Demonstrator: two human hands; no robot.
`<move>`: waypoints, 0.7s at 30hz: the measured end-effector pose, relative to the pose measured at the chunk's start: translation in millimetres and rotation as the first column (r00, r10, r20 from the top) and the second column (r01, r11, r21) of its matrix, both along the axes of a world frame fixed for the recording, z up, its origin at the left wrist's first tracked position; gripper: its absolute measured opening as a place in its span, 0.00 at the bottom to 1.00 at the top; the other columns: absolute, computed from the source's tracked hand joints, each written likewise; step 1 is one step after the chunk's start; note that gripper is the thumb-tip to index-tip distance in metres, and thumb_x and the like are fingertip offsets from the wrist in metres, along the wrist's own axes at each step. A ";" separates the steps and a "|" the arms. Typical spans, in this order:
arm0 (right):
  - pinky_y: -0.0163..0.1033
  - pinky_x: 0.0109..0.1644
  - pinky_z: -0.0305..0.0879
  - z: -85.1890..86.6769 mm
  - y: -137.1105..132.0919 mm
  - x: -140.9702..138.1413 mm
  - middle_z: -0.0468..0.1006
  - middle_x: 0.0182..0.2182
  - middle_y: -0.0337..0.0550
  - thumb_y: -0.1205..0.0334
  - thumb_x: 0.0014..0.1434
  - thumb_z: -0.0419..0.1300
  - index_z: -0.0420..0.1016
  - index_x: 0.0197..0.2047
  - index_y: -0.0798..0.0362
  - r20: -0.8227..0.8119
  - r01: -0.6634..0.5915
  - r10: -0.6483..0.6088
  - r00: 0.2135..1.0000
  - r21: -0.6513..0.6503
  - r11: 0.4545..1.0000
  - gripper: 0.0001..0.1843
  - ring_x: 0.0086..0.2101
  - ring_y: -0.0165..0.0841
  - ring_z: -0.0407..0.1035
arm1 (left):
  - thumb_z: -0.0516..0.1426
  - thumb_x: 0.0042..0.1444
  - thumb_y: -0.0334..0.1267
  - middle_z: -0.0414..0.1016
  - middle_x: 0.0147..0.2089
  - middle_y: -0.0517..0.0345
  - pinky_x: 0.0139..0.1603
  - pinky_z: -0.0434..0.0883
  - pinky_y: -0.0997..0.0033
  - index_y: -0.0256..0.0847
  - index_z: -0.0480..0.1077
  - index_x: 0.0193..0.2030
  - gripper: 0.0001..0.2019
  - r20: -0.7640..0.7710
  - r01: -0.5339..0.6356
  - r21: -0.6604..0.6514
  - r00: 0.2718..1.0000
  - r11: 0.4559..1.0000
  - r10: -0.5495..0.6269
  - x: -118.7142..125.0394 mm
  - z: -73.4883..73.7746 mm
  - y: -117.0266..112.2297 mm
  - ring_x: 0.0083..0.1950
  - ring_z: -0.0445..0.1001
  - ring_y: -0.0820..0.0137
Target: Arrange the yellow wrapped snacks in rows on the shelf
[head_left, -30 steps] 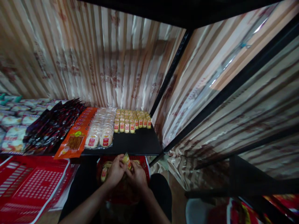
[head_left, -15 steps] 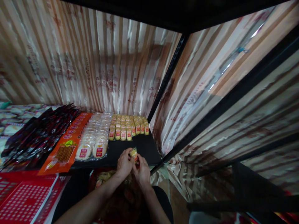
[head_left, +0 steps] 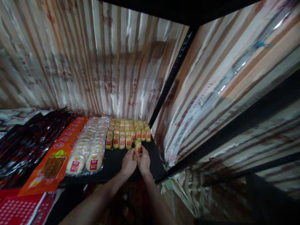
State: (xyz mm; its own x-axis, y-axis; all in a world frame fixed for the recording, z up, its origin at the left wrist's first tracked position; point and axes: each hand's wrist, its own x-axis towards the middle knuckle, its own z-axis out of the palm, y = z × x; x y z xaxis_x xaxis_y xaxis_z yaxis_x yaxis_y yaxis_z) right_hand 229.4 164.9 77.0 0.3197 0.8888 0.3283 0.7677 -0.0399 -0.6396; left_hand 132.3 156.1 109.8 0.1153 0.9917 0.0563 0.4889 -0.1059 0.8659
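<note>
A small yellow wrapped snack cake (head_left: 138,145) with a red label stands upright at the near edge of a block of similar cakes (head_left: 122,140) on the black shelf. My right hand (head_left: 143,161) pinches it from the right, its fingers closed around the lower part. Close against it, my left hand (head_left: 129,161) has its fingers closed at the cake's lower left; the two hands touch. Fingers cover the bottom of the packet.
Left of the cakes lie rows of clear-wrapped round white cakes (head_left: 93,164), an orange snack bag (head_left: 50,162) and a pile of dark shiny packets (head_left: 30,140). A red basket (head_left: 17,207) sits at lower left. A black shelf post (head_left: 173,75) rises behind, before a striped curtain (head_left: 117,62).
Both hands have moved forward over the shelf, bringing the wrapped snack cake from the shelf's front edge up to the front of the block. The camera view has shifted slightly.
</note>
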 end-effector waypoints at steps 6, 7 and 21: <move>0.34 0.33 0.64 -0.7 24.6 -0.2 0.73 0.37 0.53 0.55 0.56 0.51 0.65 0.52 0.62 0.042 0.013 -0.011 0.999 -0.038 0.999 0.24 0.29 0.32 0.69 | 0.47 0.51 0.25 0.68 0.56 0.51 0.60 0.58 0.72 0.36 0.66 0.51 0.20 -0.017 -0.037 -0.016 0.999 0.999 0.037 0.4 -3.7 18.4 0.58 0.64 0.70; 0.34 0.33 0.64 -0.3 27.7 -0.4 0.73 0.37 0.53 0.56 0.56 0.52 0.66 0.52 0.62 0.045 0.013 -0.011 0.999 -0.046 0.999 0.24 0.28 0.32 0.69 | 0.47 0.51 0.25 0.68 0.56 0.51 0.60 0.58 0.72 0.36 0.66 0.51 0.20 -0.016 -0.045 -0.017 0.999 0.999 0.045 0.0 -4.1 20.1 0.58 0.64 0.70; 0.38 0.35 0.67 -8.8 33.4 -5.9 0.68 0.40 0.51 0.62 0.55 0.51 0.62 0.55 0.57 -0.088 -0.037 0.044 0.995 0.083 0.996 0.23 0.26 0.30 0.68 | 0.46 0.52 0.25 0.71 0.53 0.55 0.58 0.61 0.70 0.40 0.68 0.47 0.18 0.007 -0.037 0.009 0.999 0.999 0.037 -2.8 -10.8 27.3 0.54 0.67 0.71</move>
